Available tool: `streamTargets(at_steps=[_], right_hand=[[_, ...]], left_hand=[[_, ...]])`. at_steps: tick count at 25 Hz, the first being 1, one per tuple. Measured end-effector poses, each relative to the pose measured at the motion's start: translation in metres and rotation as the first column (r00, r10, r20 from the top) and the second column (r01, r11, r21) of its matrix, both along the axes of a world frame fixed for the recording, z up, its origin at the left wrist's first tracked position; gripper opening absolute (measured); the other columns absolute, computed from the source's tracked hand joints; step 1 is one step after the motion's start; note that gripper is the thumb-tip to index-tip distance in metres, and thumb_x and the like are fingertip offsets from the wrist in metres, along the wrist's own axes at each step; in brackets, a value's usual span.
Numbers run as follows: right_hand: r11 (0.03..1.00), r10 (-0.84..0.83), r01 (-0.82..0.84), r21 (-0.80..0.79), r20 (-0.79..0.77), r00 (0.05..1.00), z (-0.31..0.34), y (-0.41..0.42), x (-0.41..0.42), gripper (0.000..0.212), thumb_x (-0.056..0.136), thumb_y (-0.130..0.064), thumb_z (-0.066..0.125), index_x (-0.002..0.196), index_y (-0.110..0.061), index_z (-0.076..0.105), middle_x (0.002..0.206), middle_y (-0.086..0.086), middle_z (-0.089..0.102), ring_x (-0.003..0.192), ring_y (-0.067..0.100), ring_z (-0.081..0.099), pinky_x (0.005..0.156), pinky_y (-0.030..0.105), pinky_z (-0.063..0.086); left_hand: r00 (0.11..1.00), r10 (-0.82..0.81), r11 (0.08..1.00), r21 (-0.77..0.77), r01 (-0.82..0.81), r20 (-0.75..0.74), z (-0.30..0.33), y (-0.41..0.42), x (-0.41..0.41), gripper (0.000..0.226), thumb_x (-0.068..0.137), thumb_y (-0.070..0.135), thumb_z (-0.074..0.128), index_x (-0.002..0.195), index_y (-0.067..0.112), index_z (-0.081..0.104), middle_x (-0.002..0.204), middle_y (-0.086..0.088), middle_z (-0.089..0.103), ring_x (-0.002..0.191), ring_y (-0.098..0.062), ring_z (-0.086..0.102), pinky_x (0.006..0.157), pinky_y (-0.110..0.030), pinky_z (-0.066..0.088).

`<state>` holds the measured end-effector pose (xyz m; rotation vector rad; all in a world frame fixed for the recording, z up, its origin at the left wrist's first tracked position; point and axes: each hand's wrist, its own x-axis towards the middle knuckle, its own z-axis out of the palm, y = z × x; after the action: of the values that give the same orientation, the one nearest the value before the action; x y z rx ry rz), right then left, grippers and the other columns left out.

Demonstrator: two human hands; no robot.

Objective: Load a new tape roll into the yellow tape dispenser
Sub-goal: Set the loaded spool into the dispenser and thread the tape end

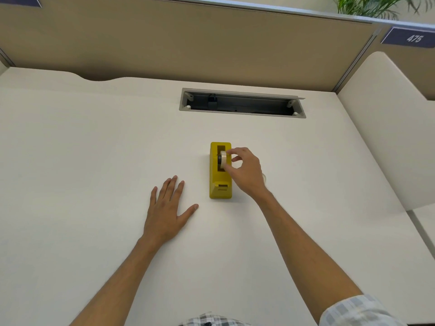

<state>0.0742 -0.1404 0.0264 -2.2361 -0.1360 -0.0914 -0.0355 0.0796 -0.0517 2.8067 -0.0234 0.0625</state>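
Tape dispenser [220,182], bright yellow, sits lengthwise near the middle of the pale surface [82,142], cutter end toward the person, and that's where all the action is! Behind it, the open cable slot [242,103] gapes in the surface, well apart and out of play. Left hand [166,208] is flat, palm down, fingers spread, gripping nothing, resting just beside the dispenser without touching it. Right hand [246,171] reaches in from the side, its grip closed on the tape roll [223,159], thumb and fingers pinching the rim. The roll stands on edge in the dispenser's well, dark hub [219,159] facing left; whether the hub has dropped fully into its cradle, I can't tell from up here. Something small and pale peeks out behind the right wrist, too hidden to identify.

Seating looks like the step in hand. To do it well: keep the roll upright and square to the slot, press straight down so both hub ends settle evenly, and bring that idle left hand over to steady the body. Check the loose end feeds toward the cutter.
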Motion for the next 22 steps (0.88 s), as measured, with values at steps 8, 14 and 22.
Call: streamTargets(at_steps=[8,14,22], right_hand=[[1.0,-0.012,0.013,0.011,-0.035,0.999,0.0001,-0.0002,0.0035,0.033,0.087,-0.043,0.067,0.113,-0.022,0.067,0.116,-0.006,0.062,0.094,0.009,0.064,0.077,0.031,0.053],[1.0,0.022,-0.022,-0.013,-0.034,0.999,-0.0022,-0.0015,0.0048,0.035,0.082,-0.038,0.072,0.114,-0.024,0.066,0.119,-0.006,0.06,0.095,0.008,0.062,0.075,0.026,0.051],[0.996,0.056,-0.055,-0.068,0.011,0.998,0.0034,-0.0002,0.0041,0.028,0.091,-0.038,0.063,0.117,-0.027,0.067,0.115,-0.01,0.062,0.097,0.008,0.061,0.077,0.031,0.05]], left_hand=[[1.0,0.01,1.0,0.009,-0.01,-0.006,0.0013,-0.0015,-0.0002,0.084,0.087,0.074,0.018,0.154,0.025,0.019,0.165,0.002,0.011,0.153,-0.013,0.005,0.124,-0.042,0.002],[1.0,0.011,1.0,0.008,-0.011,-0.005,0.0016,-0.0017,-0.0007,0.085,0.086,0.075,0.017,0.154,0.024,0.021,0.165,0.002,0.013,0.153,-0.014,0.006,0.123,-0.042,0.002],[1.0,0.009,1.0,-0.003,-0.009,0.004,0.0015,-0.0013,-0.0005,0.085,0.086,0.075,0.018,0.153,0.024,0.023,0.165,0.002,0.015,0.152,-0.014,0.008,0.124,-0.043,0.004]])
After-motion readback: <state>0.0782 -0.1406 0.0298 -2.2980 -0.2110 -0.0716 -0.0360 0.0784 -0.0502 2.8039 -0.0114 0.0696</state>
